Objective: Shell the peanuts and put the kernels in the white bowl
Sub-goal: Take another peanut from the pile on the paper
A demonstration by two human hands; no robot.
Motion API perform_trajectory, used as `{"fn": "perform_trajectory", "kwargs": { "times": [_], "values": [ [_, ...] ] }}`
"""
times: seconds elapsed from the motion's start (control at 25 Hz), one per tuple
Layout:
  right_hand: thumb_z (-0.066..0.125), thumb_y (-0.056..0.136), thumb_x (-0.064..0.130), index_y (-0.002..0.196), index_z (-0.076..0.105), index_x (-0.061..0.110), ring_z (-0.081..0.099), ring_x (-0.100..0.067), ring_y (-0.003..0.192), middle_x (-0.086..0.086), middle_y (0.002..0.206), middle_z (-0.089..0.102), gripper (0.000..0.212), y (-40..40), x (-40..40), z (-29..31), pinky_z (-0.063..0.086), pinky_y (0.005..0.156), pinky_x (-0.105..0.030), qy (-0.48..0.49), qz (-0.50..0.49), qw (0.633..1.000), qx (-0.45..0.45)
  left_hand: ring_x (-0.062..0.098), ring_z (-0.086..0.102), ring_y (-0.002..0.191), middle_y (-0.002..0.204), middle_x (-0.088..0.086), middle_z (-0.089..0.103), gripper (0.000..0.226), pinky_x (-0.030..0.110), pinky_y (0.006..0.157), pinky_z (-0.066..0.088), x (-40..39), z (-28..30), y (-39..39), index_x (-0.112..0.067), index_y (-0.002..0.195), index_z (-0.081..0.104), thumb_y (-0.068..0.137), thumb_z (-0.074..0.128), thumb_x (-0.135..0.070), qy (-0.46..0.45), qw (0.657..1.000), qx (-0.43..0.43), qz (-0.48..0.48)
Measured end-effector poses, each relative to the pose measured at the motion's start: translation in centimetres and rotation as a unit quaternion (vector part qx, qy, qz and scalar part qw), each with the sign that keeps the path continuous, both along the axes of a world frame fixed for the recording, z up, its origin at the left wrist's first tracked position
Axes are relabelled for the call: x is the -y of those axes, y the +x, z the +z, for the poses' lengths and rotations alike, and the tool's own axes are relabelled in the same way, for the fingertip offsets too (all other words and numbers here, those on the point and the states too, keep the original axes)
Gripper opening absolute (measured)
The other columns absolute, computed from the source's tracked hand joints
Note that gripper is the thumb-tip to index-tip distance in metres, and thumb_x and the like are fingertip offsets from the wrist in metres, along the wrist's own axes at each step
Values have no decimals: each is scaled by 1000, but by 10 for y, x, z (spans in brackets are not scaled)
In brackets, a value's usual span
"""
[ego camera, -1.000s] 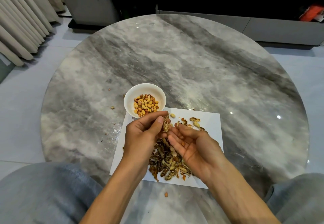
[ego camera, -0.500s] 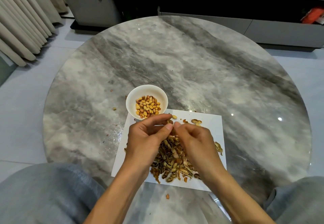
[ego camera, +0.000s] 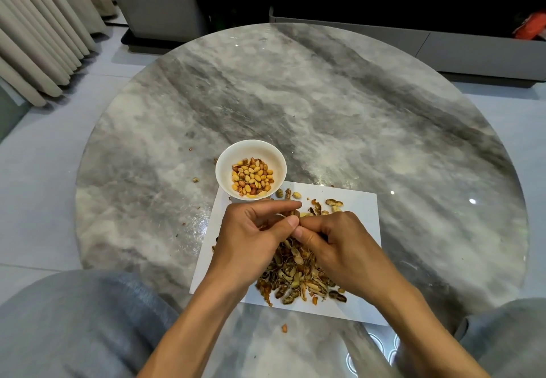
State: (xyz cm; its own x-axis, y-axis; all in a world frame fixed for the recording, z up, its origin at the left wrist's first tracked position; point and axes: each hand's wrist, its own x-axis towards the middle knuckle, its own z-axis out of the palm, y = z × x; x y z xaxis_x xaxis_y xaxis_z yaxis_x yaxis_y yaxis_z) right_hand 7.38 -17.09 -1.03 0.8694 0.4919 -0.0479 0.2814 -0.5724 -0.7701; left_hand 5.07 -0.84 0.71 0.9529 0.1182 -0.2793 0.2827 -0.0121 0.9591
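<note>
Both hands [ego camera: 295, 230] pinching peanut [ego camera: 294, 213] (fingertips meeting)

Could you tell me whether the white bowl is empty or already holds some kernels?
Partly filled. The white bowl stands upright on the table, with shelled kernels covering its bottom, well below the rim.

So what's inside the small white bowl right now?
The small white bowl holds a shallow heap of shelled yellow and reddish peanut kernels, with no shell pieces visible. The heap covers the bowl's bottom, so anything beneath it cannot be seen.
</note>
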Motion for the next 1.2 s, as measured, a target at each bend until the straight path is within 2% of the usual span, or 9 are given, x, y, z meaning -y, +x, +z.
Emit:
{"fn": "perform_trajectory", "kwargs": {
  "times": [0.24, 0.4, 0.48, 0.6, 0.68, 0.8, 0.92, 1.08, 1.2],
  "values": [
    [54, 102, 28, 87, 75, 12, 31, -7, 48, 6, 49, 34, 31, -5, -8, 10, 26, 51, -23, 109, -85, 990, -39, 14, 74, 88, 93, 2, 78, 30, 24, 78, 58, 3, -4, 0, -23, 92, 79, 85, 69, 5, -115, 989, 11, 89],
    [53, 103, 27, 68, 59, 10, 28, -8, 50, 7, 52, 33, 39, -6, -12, 11, 26, 52, -22, 178, -136, 967, -124, 16, 74, 93, 98, 3, 78, 31, 22, 76, 57, 4, -6, 2, -21, 94, 79, 85, 68, 7, -148, 984, 13, 97],
    [53, 103, 26, 72, 64, 12, 32, -7, 51, 0, 52, 39, 35, -5, -14, 10, 27, 51, -21, 164, -136, 972, -102, 18, 74, 94, 98, 5, 78, 29, 23, 78, 57, 6, -7, 2, -18, 98, 78, 86, 67, 7, -146, 985, 10, 87],
    [55, 101, 28, 82, 69, 8, 36, -8, 51, -8, 58, 48, 31, -7, -17, 8, 28, 50, -19, 111, -140, 983, -40, 16, 74, 90, 95, 2, 78, 28, 29, 84, 57, 6, -9, 1, -20, 104, 77, 88, 68, 1, -109, 991, -14, 77],
    [55, 102, 29, 85, 69, 5, 36, -5, 51, -6, 56, 48, 33, -8, -15, 7, 28, 51, -18, 129, -147, 978, -74, 6, 71, 90, 99, -9, 76, 31, 23, 83, 54, 5, -10, 1, -29, 104, 78, 88, 70, -3, -8, 999, 13, 49],
    [51, 103, 31, 91, 71, 5, 42, -12, 59, -16, 65, 54, 34, -2, -8, 9, 34, 60, -30, 133, -126, 971, -152, -1, 66, 96, 102, -16, 70, 29, 14, 78, 52, 2, -12, -1, -26, 106, 78, 86, 74, -6, 136, 983, 121, -33],
    [48, 104, 28, 89, 66, -2, 34, -13, 56, -1, 58, 38, 38, 2, -3, 11, 28, 58, -30, 127, -133, 963, -196, 0, 66, 92, 94, -17, 69, 24, 14, 75, 52, 4, -16, -3, -26, 102, 79, 84, 78, -11, 177, 971, 156, -38],
    [48, 104, 27, 85, 55, -11, 30, -16, 54, -5, 59, 36, 44, 0, -9, 7, 25, 55, -29, 147, -143, 954, -219, 2, 66, 80, 88, -17, 69, 15, 10, 68, 48, 4, -15, -2, -25, 90, 79, 80, 80, -13, 221, 962, 163, -10],
    [51, 103, 29, 81, 59, -7, 31, -16, 53, -3, 58, 38, 43, -1, -10, 5, 27, 54, -27, 149, -148, 951, -227, 6, 64, 76, 86, -18, 68, 10, 13, 64, 48, 2, -16, -1, -26, 87, 77, 80, 77, -19, 197, 971, 133, -15]
  ]
}}
